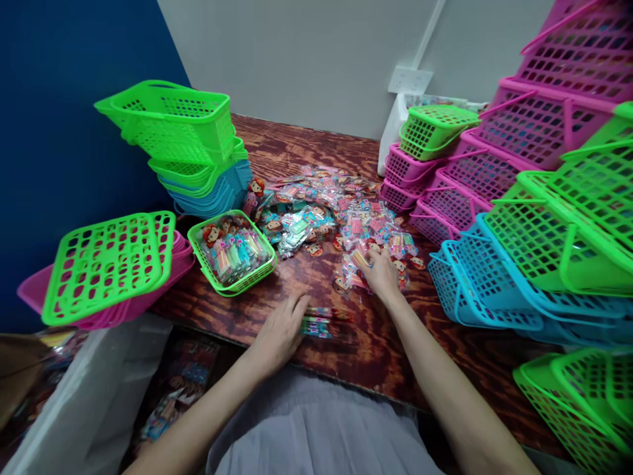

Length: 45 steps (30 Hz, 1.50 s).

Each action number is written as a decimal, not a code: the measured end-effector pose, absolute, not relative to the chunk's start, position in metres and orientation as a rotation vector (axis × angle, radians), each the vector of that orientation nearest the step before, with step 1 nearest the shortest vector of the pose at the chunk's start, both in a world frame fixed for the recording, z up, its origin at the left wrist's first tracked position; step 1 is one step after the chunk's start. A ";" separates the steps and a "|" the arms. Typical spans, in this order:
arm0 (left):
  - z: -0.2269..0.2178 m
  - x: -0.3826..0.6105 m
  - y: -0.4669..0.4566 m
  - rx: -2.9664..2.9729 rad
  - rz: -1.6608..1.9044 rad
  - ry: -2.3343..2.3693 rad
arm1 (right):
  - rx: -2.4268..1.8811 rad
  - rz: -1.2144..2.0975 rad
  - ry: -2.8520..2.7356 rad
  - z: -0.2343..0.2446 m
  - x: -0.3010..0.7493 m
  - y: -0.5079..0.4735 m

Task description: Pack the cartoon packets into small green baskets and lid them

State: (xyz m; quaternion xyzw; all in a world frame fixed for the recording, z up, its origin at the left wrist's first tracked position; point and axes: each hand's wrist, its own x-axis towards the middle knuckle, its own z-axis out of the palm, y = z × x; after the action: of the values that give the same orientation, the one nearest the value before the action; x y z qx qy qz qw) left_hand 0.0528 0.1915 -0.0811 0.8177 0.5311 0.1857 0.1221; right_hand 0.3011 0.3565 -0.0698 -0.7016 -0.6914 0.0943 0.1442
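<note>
My left hand (281, 331) rests near the table's front edge, its fingers curled against the left end of a small stack of flat picture packets (319, 326). Over the near right side of a loose pile of clear-wrapped packets (353, 224), my right hand (380, 272) has its fingers closed on a packet with pale yellow and pink sticks (361, 259). Cartoon doll-head pictures show on many packets. Left of the pile, a green basket (270, 264) stands filled with similar packets in several colours.
Stacked empty green baskets (173, 125) and blue ones (217, 188) stand at left, near green lattice lids (106, 267) on pink baskets (182, 257). Pink baskets (544, 122), blue baskets (487, 277) and green baskets (568, 237) crowd the right. A wall rises behind.
</note>
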 end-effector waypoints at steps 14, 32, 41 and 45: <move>-0.070 0.047 0.184 2.567 0.563 1.500 | -1.525 0.404 -2.463 -0.049 0.282 0.303; -0.077 0.043 0.167 2.427 0.791 1.614 | -1.491 0.755 -2.447 -0.064 0.277 0.289; -0.076 0.045 0.167 2.330 0.777 1.614 | -1.497 0.782 -2.413 -0.074 0.282 0.293; -0.074 0.045 0.168 2.324 0.771 1.602 | -1.502 0.796 -2.419 -0.074 0.282 0.293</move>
State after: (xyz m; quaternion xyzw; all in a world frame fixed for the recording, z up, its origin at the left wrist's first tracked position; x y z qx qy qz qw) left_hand 0.0455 0.1677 -0.0739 0.7896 0.5444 0.2619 0.1074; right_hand 0.2818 0.2929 -0.0737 -0.5058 -0.8147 0.2681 0.0926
